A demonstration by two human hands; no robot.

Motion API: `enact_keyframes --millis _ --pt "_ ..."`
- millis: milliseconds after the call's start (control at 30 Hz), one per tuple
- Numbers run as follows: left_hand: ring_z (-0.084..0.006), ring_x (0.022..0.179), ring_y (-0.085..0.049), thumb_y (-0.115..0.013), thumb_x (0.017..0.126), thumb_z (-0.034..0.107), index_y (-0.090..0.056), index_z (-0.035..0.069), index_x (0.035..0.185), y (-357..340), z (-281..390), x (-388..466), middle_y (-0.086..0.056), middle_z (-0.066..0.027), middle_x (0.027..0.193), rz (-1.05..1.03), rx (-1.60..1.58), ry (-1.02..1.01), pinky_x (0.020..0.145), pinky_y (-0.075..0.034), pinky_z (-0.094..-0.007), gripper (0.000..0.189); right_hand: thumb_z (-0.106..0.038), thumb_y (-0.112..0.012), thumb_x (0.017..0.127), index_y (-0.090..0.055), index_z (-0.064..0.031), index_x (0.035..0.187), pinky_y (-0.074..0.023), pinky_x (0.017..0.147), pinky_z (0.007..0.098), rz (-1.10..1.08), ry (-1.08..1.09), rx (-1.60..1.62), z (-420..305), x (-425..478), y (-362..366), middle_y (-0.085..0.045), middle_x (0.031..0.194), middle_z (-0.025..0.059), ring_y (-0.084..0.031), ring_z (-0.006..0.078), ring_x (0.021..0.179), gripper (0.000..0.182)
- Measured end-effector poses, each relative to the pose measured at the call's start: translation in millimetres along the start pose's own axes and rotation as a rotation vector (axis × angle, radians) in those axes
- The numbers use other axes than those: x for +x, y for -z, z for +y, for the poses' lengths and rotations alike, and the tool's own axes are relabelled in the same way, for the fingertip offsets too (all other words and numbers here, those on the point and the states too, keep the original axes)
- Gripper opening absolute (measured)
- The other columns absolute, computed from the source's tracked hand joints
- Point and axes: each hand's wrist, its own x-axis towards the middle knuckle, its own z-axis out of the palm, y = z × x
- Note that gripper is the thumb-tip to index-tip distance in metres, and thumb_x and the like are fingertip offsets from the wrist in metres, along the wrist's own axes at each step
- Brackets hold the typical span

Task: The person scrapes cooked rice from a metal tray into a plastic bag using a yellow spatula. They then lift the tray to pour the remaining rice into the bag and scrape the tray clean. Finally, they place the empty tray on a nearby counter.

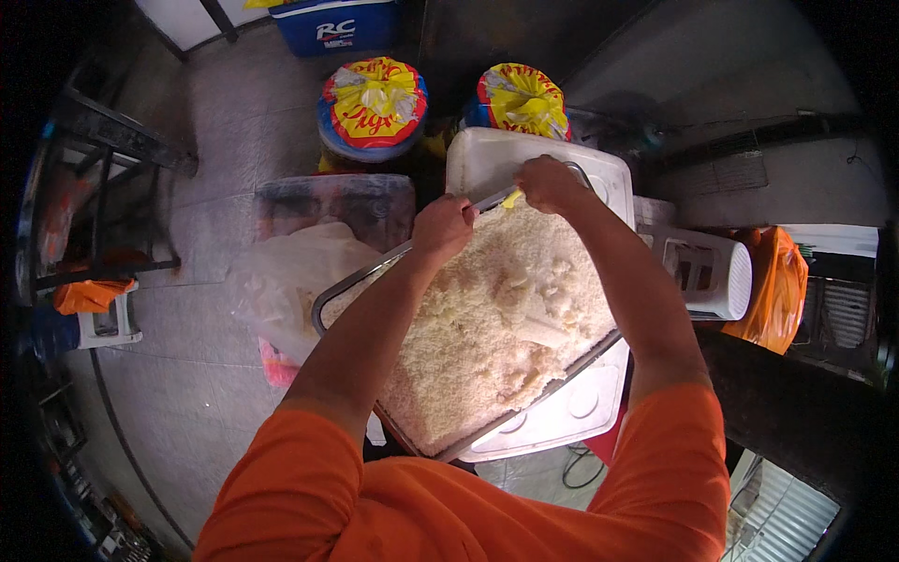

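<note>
A large metal tray (358, 276) lies at a slant before me, filled with pale, crumbly material (477, 309) that looks like breadcrumbs or something grated. Lumps and a smooth flat piece show on the right side of the heap. My left hand (444, 226) is curled around the tray's far rim. Further right along the same rim, near the far corner, my right hand (551, 184) is closed too; its fingertips are hidden. A small yellow piece (513, 199) shows just below the right hand; what it is I cannot tell. Under the tray is a white plastic lid (583, 165).
Two tubs with yellow-and-red plastic covers (376, 105) (525, 102) stand beyond the tray. A blue cooler box (337, 28) is behind them. Left of the tray lies a clear plastic bag (302, 274). At right are a white plastic stool (709, 274) and an orange bag (772, 295).
</note>
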Motion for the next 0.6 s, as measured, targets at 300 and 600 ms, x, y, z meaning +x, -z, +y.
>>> enact_keyframes --millis 300,600 --pt "-0.0343 0.090 -0.061 -0.057 0.087 0.030 -0.065 0.006 0.090 2 -2 3 -0.063 -0.0164 0.093 -0.040 0.013 0.050 0.077 -0.048 -0.0449 0.026 -0.011 -0.055 0.079 -0.066 -0.0058 0.097 -0.0521 0.078 0.0445 -0.267 -0.088 0.146 -26 -33 6 -0.067 0.089 0.0152 -0.065 0.0329 0.091 0.022" --pt "-0.0368 0.086 -0.060 -0.058 0.087 0.033 -0.064 0.003 0.086 -4 -1 5 -0.063 -0.0187 0.087 -0.014 -0.005 0.012 0.075 -0.047 -0.0465 0.030 -0.016 -0.052 0.086 -0.059 -0.0067 0.098 -0.0502 0.073 0.0466 -0.322 -0.180 0.235 -23 -115 -21 -0.065 0.086 0.0163 -0.064 0.0330 0.088 0.017"
